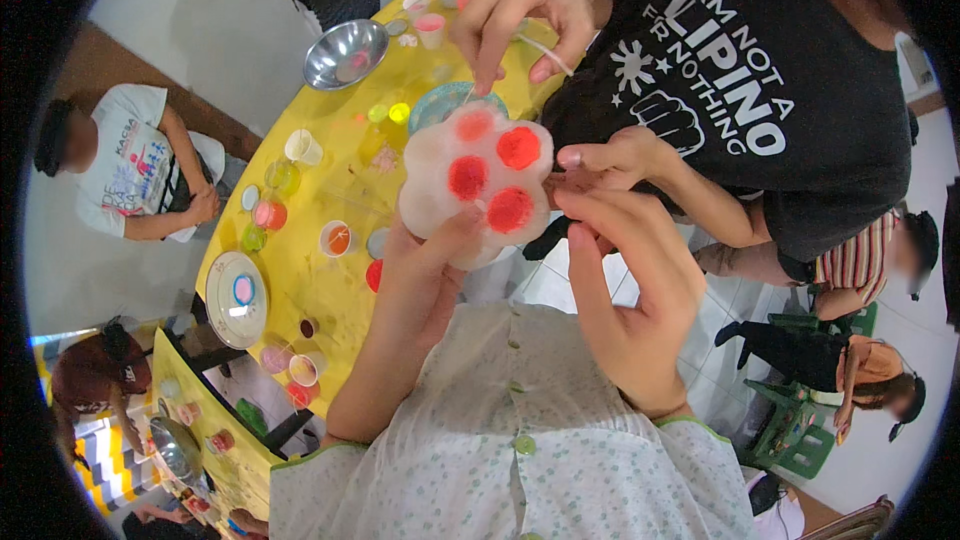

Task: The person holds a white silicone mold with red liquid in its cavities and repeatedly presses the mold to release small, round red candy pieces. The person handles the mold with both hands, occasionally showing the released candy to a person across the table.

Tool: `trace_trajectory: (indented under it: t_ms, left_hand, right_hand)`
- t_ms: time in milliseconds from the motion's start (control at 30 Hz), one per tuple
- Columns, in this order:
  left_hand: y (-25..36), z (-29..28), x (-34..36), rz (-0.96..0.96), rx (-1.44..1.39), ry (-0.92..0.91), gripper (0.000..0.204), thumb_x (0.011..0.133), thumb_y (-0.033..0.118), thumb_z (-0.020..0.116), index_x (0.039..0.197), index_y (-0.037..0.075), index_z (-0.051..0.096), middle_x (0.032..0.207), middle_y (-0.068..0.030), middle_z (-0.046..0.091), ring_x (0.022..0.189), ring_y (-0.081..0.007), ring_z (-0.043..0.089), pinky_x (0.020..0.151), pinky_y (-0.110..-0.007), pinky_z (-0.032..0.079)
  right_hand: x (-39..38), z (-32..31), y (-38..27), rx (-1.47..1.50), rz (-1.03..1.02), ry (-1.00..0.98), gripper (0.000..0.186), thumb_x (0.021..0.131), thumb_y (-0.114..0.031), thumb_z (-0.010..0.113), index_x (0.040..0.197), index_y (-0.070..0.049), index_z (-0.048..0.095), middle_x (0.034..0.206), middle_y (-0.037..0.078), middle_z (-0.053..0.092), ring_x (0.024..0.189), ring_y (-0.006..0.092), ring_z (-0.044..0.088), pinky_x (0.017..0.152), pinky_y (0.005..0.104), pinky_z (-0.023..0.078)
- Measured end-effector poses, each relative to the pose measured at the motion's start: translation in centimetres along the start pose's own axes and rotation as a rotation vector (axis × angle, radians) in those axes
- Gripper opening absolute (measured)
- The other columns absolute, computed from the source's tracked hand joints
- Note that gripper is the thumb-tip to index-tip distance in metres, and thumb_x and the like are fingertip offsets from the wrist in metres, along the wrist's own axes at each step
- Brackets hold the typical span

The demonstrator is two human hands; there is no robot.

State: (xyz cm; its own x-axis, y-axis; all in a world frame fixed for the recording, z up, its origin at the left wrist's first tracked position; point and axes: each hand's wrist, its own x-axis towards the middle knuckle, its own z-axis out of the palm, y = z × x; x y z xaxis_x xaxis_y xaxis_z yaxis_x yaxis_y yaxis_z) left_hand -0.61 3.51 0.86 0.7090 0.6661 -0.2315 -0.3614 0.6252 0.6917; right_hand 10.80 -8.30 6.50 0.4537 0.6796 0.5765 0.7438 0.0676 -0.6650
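Observation:
My left hand (425, 265) grips a translucent whitish paw-shaped mould (430, 185), with its thumb over the lower face. Several round hollows in the mould are coloured red or pinkish. Close to the mould's right edge is my right hand (635, 290), its fingers extended and apart, holding nothing that I can see. Another person's hand (625, 160) reaches to the same edge, its fingertips beside mine. That person's other hand (530, 20), above the mould, holds a thin white stick (545, 52); its tip is near the mould's top.
On the yellow-covered table (330, 190) stand a steel bowl (345, 53), a white plate (238, 325), a cup of orange liquid (338, 238) and several small cups of colour. A blue-green dish (435, 105) lies behind the mould. The person in a black shirt (700, 70) is close at the right.

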Motion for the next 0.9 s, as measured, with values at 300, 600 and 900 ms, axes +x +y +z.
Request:
trace_trajectory:
  t_ms: [300,600,900]
  left_hand:
    - [0.2,1.4,-1.2,0.159,0.091,0.055,0.062,0.082,0.007,0.069,0.130,0.007,0.030,0.124,-0.0094,0.049,0.114,-0.0184,0.051,0.095,-0.034,0.045]
    - [-0.2,1.0,-1.6,0.289,0.093,0.032,0.063,0.082,0.004,0.068,0.129,0.004,0.026,0.122,-0.0131,0.047,0.112,-0.0197,0.053,0.090,-0.033,0.049]
    - [-0.5,0.3,-1.8,0.311,0.071,0.048,0.065,0.080,0.005,0.069,0.130,0.005,0.027,0.122,-0.0116,0.049,0.111,-0.0189,0.054,0.093,-0.033,0.046]
  right_hand:
    - [-1.6,1.1,-0.3,0.051,0.060,0.013,0.030,0.074,0.008,0.068,0.103,0.005,0.061,0.100,0.017,0.065,0.089,0.0254,0.065,0.077,0.0304,0.052]
    - [-2.0,2.4,-0.7,0.017,0.136,0.010,0.041,0.070,0.004,0.076,0.108,0.006,0.060,0.103,0.015,0.065,0.090,0.0194,0.064,0.081,0.0305,0.053]
    - [-1.9,3.6,-0.6,0.045,0.250,0.005,0.045,0.068,0.001,0.079,0.109,0.006,0.060,0.101,0.013,0.065,0.090,0.0174,0.065,0.081,0.0291,0.054]
